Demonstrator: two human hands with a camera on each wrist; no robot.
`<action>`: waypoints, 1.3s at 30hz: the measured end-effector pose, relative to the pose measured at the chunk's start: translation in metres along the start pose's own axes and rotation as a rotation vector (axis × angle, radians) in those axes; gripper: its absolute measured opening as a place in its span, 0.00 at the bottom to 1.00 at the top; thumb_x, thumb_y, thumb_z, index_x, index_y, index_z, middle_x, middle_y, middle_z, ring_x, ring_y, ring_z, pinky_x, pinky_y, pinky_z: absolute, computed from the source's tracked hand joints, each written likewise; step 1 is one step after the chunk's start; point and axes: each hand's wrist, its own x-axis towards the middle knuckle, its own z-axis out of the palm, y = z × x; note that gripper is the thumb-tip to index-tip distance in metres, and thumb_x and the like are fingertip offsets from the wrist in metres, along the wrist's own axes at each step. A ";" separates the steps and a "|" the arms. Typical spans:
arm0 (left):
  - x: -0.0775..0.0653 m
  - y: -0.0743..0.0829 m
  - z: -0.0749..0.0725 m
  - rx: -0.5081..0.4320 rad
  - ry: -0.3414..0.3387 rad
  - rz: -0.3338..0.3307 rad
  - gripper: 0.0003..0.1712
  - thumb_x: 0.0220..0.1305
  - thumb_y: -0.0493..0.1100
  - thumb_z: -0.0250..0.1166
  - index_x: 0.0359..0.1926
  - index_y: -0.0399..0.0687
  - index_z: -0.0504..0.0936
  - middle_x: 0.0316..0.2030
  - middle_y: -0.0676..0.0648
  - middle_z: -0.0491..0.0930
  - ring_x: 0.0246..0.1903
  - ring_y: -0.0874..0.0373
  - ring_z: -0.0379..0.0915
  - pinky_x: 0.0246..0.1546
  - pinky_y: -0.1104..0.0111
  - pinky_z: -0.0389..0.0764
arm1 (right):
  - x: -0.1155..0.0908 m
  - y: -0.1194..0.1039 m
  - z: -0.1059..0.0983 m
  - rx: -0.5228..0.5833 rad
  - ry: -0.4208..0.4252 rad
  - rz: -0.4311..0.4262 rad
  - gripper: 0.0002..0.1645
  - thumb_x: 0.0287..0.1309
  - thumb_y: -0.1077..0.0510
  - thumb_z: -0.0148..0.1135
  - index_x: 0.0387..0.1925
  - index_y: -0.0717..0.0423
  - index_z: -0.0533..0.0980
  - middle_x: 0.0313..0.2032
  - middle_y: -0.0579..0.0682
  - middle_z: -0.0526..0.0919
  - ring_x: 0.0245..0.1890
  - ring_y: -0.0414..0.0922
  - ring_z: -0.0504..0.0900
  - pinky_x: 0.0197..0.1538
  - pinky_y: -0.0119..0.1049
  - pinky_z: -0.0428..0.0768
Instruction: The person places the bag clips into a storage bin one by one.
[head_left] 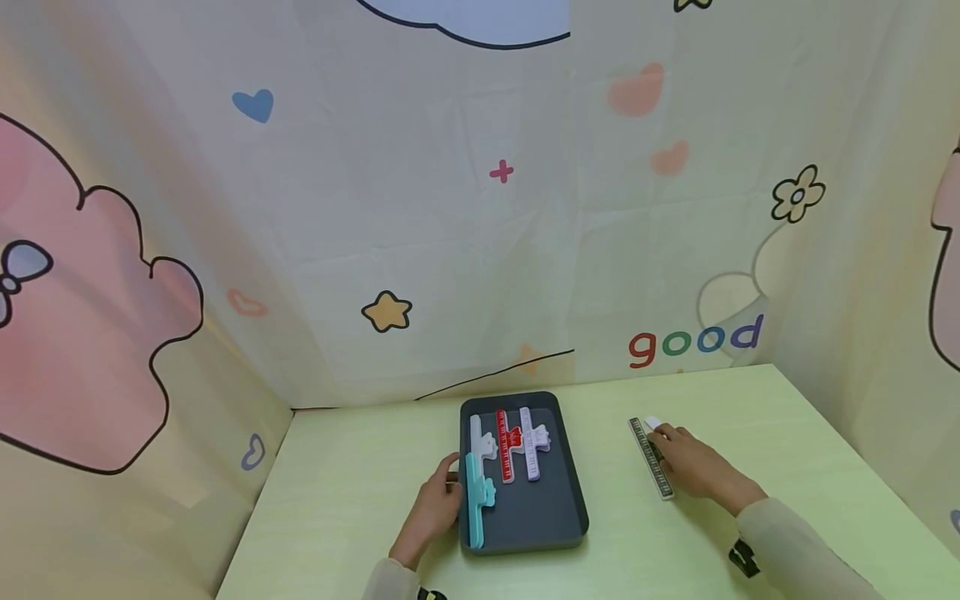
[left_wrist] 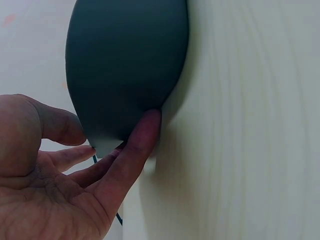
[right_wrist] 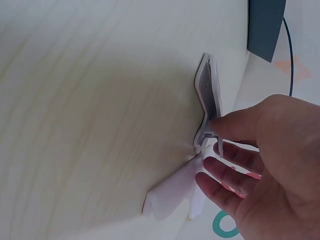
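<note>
A dark grey tray [head_left: 525, 525] on the table holds several long ruler-marked clips. They are a white clip [head_left: 476, 433], a red clip [head_left: 504, 454], a lilac clip [head_left: 529, 450] and a turquoise clip [head_left: 475, 508]. My left hand [head_left: 435, 506] rests at the tray's left side, its fingers [left_wrist: 142, 137] touching the outer wall. To the right of the tray, my right hand [head_left: 693, 462] pinches a black-and-white ruler clip [head_left: 651, 458] by its handle. In the right wrist view, my thumb [right_wrist: 237, 124] is on that handle [right_wrist: 206, 90], which stands up off the table.
A small white piece [head_left: 652, 422] shows by my right fingertips. The pale wood-grain table [head_left: 352, 467] reaches back to a printed cloth [head_left: 450, 208] with hearts and stars. More cloth hangs on both sides.
</note>
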 end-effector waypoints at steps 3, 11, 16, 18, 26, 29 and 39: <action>0.000 0.001 0.000 0.002 0.002 0.005 0.30 0.70 0.39 0.48 0.73 0.47 0.60 0.60 0.34 0.74 0.48 0.48 0.74 0.46 0.54 0.81 | 0.001 0.001 0.001 -0.004 -0.010 0.003 0.28 0.60 0.63 0.63 0.61 0.68 0.70 0.58 0.66 0.74 0.56 0.61 0.75 0.57 0.55 0.78; 0.000 0.001 0.000 0.023 0.009 0.015 0.30 0.70 0.38 0.49 0.72 0.46 0.60 0.60 0.34 0.75 0.50 0.47 0.75 0.53 0.48 0.79 | 0.002 0.002 0.002 0.008 -0.015 -0.003 0.28 0.59 0.63 0.64 0.60 0.68 0.70 0.57 0.66 0.75 0.57 0.62 0.75 0.59 0.56 0.76; 0.000 0.002 0.001 0.019 0.010 0.016 0.30 0.70 0.38 0.49 0.72 0.46 0.60 0.59 0.34 0.75 0.49 0.48 0.74 0.52 0.50 0.79 | 0.002 0.003 0.002 0.031 -0.031 -0.009 0.28 0.59 0.63 0.64 0.59 0.68 0.69 0.57 0.66 0.75 0.57 0.61 0.75 0.60 0.57 0.76; 0.000 0.003 0.001 0.017 0.010 0.017 0.30 0.70 0.38 0.49 0.72 0.46 0.60 0.59 0.34 0.75 0.49 0.48 0.74 0.51 0.50 0.79 | 0.002 0.004 0.002 0.039 -0.034 -0.015 0.28 0.59 0.63 0.64 0.59 0.68 0.69 0.56 0.65 0.75 0.56 0.61 0.75 0.59 0.56 0.76; 0.000 0.003 0.000 0.012 0.012 0.016 0.30 0.70 0.38 0.49 0.72 0.47 0.61 0.59 0.34 0.75 0.48 0.48 0.74 0.49 0.52 0.80 | 0.001 0.001 -0.002 0.045 -0.010 -0.042 0.26 0.59 0.63 0.64 0.57 0.68 0.70 0.56 0.65 0.75 0.55 0.60 0.76 0.59 0.56 0.76; 0.001 0.003 0.000 0.010 0.014 0.012 0.30 0.70 0.38 0.49 0.72 0.47 0.61 0.58 0.33 0.75 0.48 0.48 0.74 0.48 0.52 0.81 | 0.000 -0.003 -0.006 0.039 0.007 -0.056 0.26 0.59 0.64 0.65 0.57 0.67 0.70 0.56 0.65 0.75 0.56 0.60 0.76 0.59 0.56 0.76; 0.001 0.002 0.000 0.003 0.009 0.005 0.30 0.70 0.38 0.49 0.72 0.47 0.61 0.59 0.33 0.75 0.46 0.49 0.74 0.44 0.56 0.81 | -0.002 -0.018 -0.020 0.023 0.123 -0.117 0.23 0.59 0.67 0.63 0.55 0.69 0.70 0.52 0.61 0.75 0.52 0.56 0.76 0.57 0.54 0.77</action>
